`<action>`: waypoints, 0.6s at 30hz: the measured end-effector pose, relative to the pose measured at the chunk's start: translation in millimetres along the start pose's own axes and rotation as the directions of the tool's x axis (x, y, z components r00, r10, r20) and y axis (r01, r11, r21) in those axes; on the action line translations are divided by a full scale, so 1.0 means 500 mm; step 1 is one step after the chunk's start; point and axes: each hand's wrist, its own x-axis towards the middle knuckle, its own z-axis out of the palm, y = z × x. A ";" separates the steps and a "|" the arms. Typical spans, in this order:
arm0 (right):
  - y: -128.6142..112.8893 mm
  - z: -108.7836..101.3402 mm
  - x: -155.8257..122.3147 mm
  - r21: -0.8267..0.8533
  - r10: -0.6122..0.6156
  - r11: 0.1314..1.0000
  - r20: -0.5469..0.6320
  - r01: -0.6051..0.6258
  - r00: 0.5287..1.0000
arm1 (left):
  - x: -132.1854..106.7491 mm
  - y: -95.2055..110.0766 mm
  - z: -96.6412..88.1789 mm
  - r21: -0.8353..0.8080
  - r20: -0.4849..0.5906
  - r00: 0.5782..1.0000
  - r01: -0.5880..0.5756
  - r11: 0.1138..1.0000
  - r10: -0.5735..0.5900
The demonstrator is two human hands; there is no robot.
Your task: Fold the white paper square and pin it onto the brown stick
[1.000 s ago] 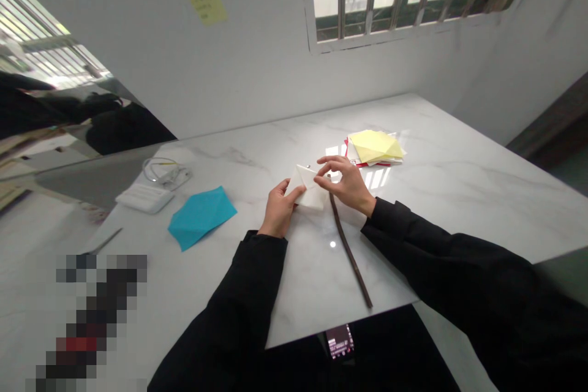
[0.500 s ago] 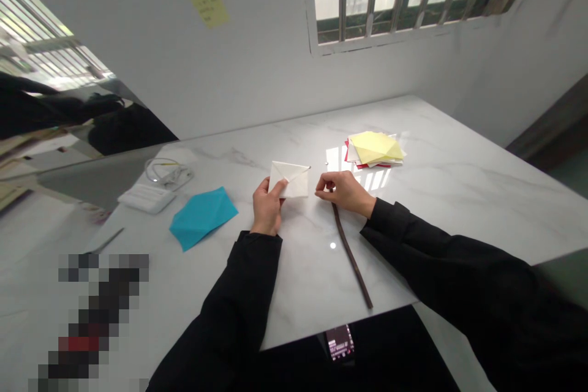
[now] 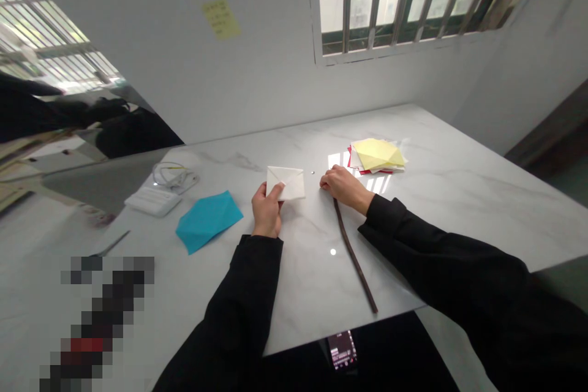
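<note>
My left hand (image 3: 267, 205) is closed on a small white folded paper envelope (image 3: 293, 185), thumb on its flap side, the paper raised a little off the table. My right hand (image 3: 342, 185) rests low at the table with its fingers curled together; whatever they hold, if anything, is hidden. A thin dark brown stick (image 3: 351, 251) lies on the table, its far end under that hand. Between the envelope and the right hand sits a tiny speck (image 3: 313, 173).
Yellow, white and red papers (image 3: 379, 156) are stacked at the back right. To the left lie a blue folded paper (image 3: 209, 220) and a white box (image 3: 154, 199) with a cable. A lit phone (image 3: 342, 350) is below the table's front edge.
My right hand has come down to the table and its fingers have curled in more. My left hand has drawn the envelope slightly left. The view has tilted a little.
</note>
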 end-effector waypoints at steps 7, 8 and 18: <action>0.034 0.006 0.065 0.011 0.108 0.994 -0.063 -0.107 0.992 | -0.007 -0.001 0.002 0.019 0.054 0.998 0.012 1.000 -0.013; 0.034 0.002 0.061 0.041 0.120 0.992 -0.099 -0.116 0.988 | -0.007 0.000 0.002 0.016 0.058 0.998 0.017 1.000 -0.017; -0.019 -0.030 -0.051 0.533 0.172 0.846 -0.288 0.009 0.942 | -0.018 -0.017 0.016 0.141 0.206 0.978 -0.005 0.990 -0.024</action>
